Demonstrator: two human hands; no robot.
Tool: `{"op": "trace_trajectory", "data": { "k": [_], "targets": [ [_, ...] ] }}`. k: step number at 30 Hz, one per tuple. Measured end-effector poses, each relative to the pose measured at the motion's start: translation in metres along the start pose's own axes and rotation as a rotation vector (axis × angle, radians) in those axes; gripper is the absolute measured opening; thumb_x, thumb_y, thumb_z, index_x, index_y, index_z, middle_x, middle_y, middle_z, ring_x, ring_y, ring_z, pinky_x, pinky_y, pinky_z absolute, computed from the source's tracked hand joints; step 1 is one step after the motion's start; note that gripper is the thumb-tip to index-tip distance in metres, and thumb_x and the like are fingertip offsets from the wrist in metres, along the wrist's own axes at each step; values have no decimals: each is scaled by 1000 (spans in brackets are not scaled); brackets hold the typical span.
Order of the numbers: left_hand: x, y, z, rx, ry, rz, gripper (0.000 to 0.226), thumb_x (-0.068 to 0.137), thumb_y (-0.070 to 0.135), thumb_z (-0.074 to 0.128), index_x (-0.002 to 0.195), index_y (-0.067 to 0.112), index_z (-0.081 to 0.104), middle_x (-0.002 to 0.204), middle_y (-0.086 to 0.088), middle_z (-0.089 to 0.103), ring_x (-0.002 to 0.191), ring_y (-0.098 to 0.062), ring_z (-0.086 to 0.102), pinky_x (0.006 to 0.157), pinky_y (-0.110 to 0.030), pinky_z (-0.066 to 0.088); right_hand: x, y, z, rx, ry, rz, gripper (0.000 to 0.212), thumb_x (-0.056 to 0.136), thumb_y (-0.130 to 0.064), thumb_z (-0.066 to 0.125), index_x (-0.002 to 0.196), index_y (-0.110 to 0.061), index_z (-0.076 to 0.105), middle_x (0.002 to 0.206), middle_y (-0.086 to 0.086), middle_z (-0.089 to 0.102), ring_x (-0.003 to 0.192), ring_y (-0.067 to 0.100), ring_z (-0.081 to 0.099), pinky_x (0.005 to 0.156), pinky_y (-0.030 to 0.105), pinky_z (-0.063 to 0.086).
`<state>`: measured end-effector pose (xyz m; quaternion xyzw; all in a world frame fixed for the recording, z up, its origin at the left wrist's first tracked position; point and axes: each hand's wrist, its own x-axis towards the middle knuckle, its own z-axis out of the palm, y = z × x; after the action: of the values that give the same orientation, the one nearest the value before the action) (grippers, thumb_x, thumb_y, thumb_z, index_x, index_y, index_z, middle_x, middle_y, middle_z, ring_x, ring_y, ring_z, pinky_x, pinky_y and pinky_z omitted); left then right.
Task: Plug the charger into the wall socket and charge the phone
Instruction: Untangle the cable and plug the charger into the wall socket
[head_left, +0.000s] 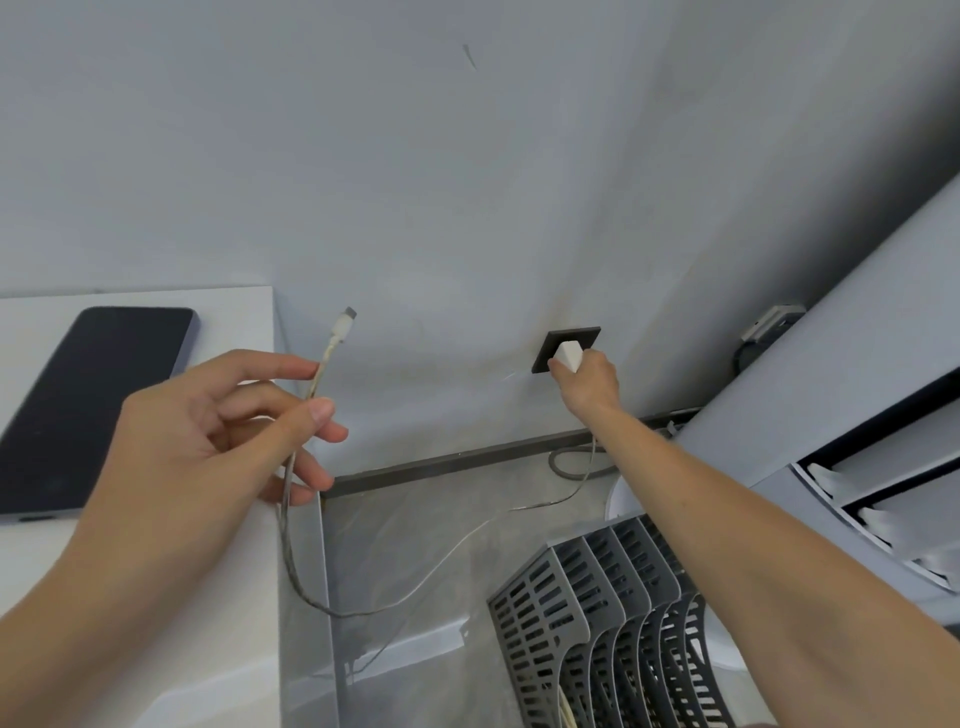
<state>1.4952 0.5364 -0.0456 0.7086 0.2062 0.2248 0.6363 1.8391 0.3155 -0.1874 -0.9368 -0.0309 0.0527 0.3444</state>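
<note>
My right hand (589, 382) grips the white charger block (568, 355), which sits against the dark square wall socket (584, 335) low on the wall. A whitish cable (415, 592) sags from the charger down to the floor and up to my left hand (208, 441). That hand pinches the cable between thumb and forefinger, a little below its small plug end (345, 322), which points upward. The dark phone (88, 400) lies face up on the white table (223, 322) at the left, just beyond my left hand.
A grey slotted file rack (587, 623) stands on the floor at the lower right. A large pale appliance with louvres (857, 415) fills the right side. A dark skirting strip (467, 460) and another grey cord (563, 467) run along the wall's base.
</note>
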Motion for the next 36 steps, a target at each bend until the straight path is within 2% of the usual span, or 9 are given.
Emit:
{"op": "trace_trajectory", "data": {
  "k": [5, 12, 16, 20, 22, 25, 27, 31, 36],
  "targets": [
    [-1, -1, 0, -10, 3, -2, 30, 76, 32, 73, 105, 23, 76, 81, -8, 82, 55, -24, 73, 50, -28, 62, 8, -7, -4, -28, 5, -14, 51, 95, -37, 69, 125, 4, 63, 124, 24, 69, 114, 42, 65, 90, 44, 55],
    [-1, 1, 0, -5, 37, 14, 23, 82, 24, 74, 104, 21, 76, 79, -5, 82, 56, -23, 74, 51, -29, 63, 6, -10, -5, -54, -2, -3, 52, 95, -38, 70, 125, 5, 64, 123, 25, 69, 112, 42, 66, 88, 44, 56],
    [0, 1, -2, -2, 39, 24, 14, 90, 12, 74, 102, 17, 76, 79, -5, 82, 59, -23, 76, 53, -28, 64, 3, -14, -11, -66, -58, 39, 58, 90, -49, 73, 119, 0, 63, 117, 22, 69, 98, 40, 72, 85, 50, 62],
    [-1, 2, -4, -18, 27, 7, 7, 92, 10, 74, 99, 11, 75, 77, -8, 82, 61, -22, 76, 56, -29, 64, -23, -30, -30, -265, -51, 5, 77, 84, -55, 76, 133, 1, 56, 129, 18, 59, 123, 39, 57, 100, 44, 51],
    [0, 3, -4, -41, 33, -15, 4, 93, 10, 75, 94, 7, 73, 74, -10, 81, 60, -22, 75, 58, -31, 65, -51, -45, -39, -302, 50, -78, 71, 86, -48, 75, 136, -1, 54, 135, 19, 55, 129, 39, 50, 103, 44, 46],
    [-2, 5, -5, -55, 46, -27, 10, 93, 13, 76, 89, 6, 70, 72, -12, 80, 60, -22, 76, 61, -34, 65, -109, -84, -46, -76, 71, -224, 39, 92, -35, 70, 120, -10, 66, 112, 6, 65, 110, 27, 62, 85, 33, 46],
    [-3, 7, -5, -57, 57, -28, 13, 93, 14, 76, 90, 4, 70, 72, -12, 80, 63, -25, 77, 64, -37, 65, -156, -123, -48, 215, -123, -186, 24, 95, -31, 69, 108, -12, 73, 99, 5, 73, 95, 20, 70, 81, 35, 54],
    [-6, 9, -7, 5, 84, -10, 15, 93, 20, 78, 88, 7, 70, 70, -8, 80, 63, -25, 79, 64, -40, 66, -234, -185, -45, 559, -476, -157, 28, 101, -31, 64, 106, -8, 78, 99, 11, 82, 94, 25, 77, 85, 38, 63],
    [-11, 11, -18, 131, 125, 46, 20, 92, 25, 80, 84, 11, 68, 65, -3, 80, 55, -18, 78, 58, -37, 66, -272, -218, -30, 714, -517, -162, 32, 101, -29, 65, 101, 1, 78, 87, 9, 78, 82, 20, 76, 83, 39, 62]
  ]
}}
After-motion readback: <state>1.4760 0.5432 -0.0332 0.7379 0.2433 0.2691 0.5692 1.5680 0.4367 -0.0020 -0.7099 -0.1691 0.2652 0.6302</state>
